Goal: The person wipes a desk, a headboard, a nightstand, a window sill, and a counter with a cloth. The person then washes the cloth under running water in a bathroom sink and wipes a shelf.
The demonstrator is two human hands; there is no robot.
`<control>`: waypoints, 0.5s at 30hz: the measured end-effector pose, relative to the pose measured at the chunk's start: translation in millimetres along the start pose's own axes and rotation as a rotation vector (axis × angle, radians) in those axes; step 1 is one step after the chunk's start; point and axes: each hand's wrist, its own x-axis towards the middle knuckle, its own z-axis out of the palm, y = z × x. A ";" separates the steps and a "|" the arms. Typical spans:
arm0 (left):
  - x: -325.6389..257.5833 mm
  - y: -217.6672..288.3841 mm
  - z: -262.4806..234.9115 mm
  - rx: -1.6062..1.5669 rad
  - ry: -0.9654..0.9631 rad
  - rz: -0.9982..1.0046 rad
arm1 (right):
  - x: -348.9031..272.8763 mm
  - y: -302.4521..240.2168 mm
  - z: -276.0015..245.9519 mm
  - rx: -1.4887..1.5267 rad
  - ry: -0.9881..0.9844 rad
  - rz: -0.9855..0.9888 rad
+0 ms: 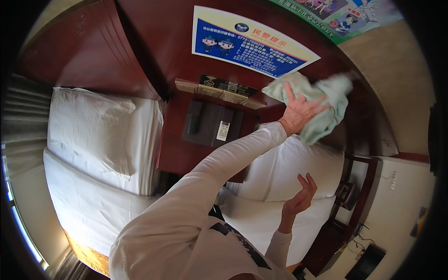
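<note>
Room: dark red wood wall panelling backs two white beds; pale wall to the right.
Left bed: I see a white bed with a large white pillow at its head.
Right bed: a second white bed lies under my arms, its pillow just below the raised hand.
Headboard: the wooden headboard of the right bed runs behind the cloth.
Nightstand: a dark red nightstand stands between the beds, carrying a dark tray with a black remote and a small white card.
Poster: a blue and white notice hangs on the panelling above; a green poster sits further right.
Switch panel: a row of beige wall switches runs just above the nightstand.
Cloth: a pale green cloth is pressed against the headboard, above the right pillow.
Left hand: my left hand, arm stretched across the nightstand, lies spread flat on the cloth.
Right hand: my right hand hovers over the right bed, fingers loosely curled, holding nothing.
</note>
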 end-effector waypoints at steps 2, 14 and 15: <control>-10.0 -13.2 7.3 0.069 0.099 0.019 | -8.4 3.0 -1.7 0.003 -0.042 0.008; -218.7 -289.8 -65.2 0.326 -0.160 -0.121 | -68.2 39.5 30.9 0.081 -0.205 0.044; -222.8 -285.5 -64.2 0.314 -0.129 -0.222 | -74.7 42.1 32.9 0.078 -0.220 0.043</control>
